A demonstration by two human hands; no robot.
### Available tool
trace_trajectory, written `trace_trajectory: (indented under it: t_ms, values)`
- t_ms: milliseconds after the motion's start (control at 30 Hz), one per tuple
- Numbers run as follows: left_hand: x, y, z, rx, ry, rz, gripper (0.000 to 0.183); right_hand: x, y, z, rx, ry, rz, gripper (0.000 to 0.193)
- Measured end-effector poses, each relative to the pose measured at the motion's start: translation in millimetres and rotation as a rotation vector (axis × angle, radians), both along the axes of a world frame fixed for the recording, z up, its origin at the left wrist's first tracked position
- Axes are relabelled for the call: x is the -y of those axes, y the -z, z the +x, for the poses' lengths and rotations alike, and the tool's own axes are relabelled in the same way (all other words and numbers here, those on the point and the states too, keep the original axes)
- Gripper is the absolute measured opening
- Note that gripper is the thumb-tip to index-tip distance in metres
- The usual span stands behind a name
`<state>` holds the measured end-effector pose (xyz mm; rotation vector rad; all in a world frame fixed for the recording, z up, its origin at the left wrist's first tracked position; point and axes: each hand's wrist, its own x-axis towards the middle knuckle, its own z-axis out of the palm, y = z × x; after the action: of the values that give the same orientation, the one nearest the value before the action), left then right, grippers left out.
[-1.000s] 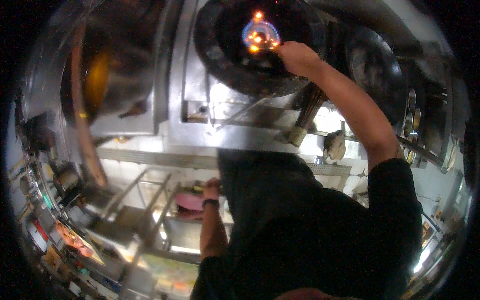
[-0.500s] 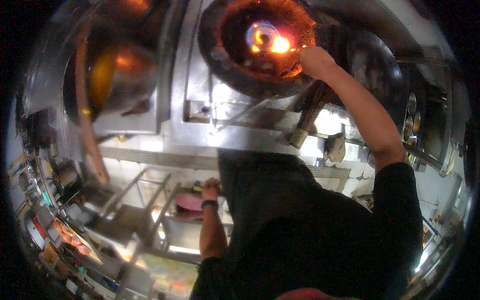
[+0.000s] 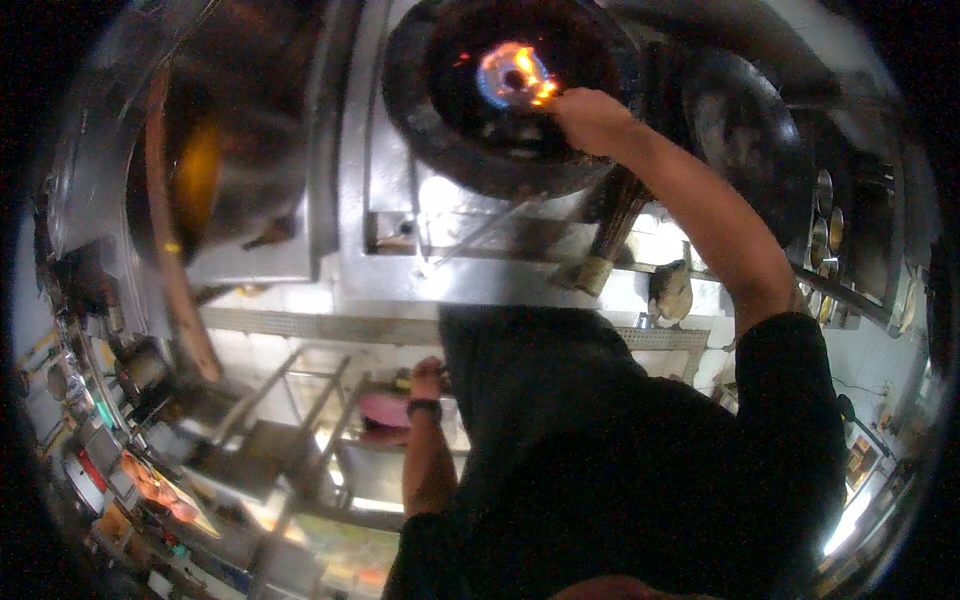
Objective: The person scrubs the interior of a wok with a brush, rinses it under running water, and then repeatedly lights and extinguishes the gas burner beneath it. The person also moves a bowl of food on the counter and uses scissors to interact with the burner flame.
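My right hand (image 3: 592,122) reaches over the round wok burner (image 3: 510,175), fingers closed in a pinch. What they hold is too small and dark to make out; small orange flames (image 3: 543,92) burn right at the fingertips. A ring of blue and orange fire (image 3: 512,75) burns in the burner's middle. Low at my left side, in front of the stove, my left hand (image 3: 427,380) has its fingers curled. Whatever it grips is hidden. A pink rounded thing (image 3: 384,410) shows beyond it, near the wrist with a dark band.
On the left, a long wooden handle (image 3: 165,200) crosses a large pan (image 3: 230,180). A dark wok (image 3: 745,130) stands right of the burner, and a bamboo brush (image 3: 605,245) lies at the stove's edge (image 3: 460,285). A metal rack (image 3: 300,410) stands at lower left.
My right hand has moved left and slightly up, closer to the burner's middle. The bright orange glow on the burner's wall has faded, and the flame is smaller. My left hand has barely moved.
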<state>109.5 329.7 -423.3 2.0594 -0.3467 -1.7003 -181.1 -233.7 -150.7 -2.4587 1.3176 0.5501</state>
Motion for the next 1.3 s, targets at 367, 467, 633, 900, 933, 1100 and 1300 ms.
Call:
trace_trajectory:
  t_ms: [367, 467, 633, 900, 933, 1100, 1300]
  values:
    - [-22, 16, 7, 0.572, 0.66, -0.289, 0.036, 3, 34, -15, 0.135, -0.028, -0.063, 0.04]
    - [4, -12, -6, 0.131, 0.201, 0.057, 0.041, -1, -18, -17, 0.025, 0.001, 0.062, 0.041]
    - [-34, 31, 3, 0.48, 0.808, -0.036, 0.037, -11, -20, -5, 0.103, -0.076, -0.092, 0.037]
    - [-13, 17, 3, 0.112, 0.197, 0.06, 0.03, 6, 2, -29, 0.035, -0.018, -0.114, 0.038]
    - [-28, 36, 6, 0.071, 0.119, 0.066, 0.03, 4, 7, -17, 0.1, -0.059, -0.138, 0.038]
    - [-37, 51, 13, 0.144, 0.262, -0.042, 0.034, 12, 19, -25, 0.149, 0.051, -0.013, 0.032]
    - [3, 3, 8, 0.293, 0.663, -0.004, 0.044, 9, 44, -35, 0.106, -0.097, -0.169, 0.023]
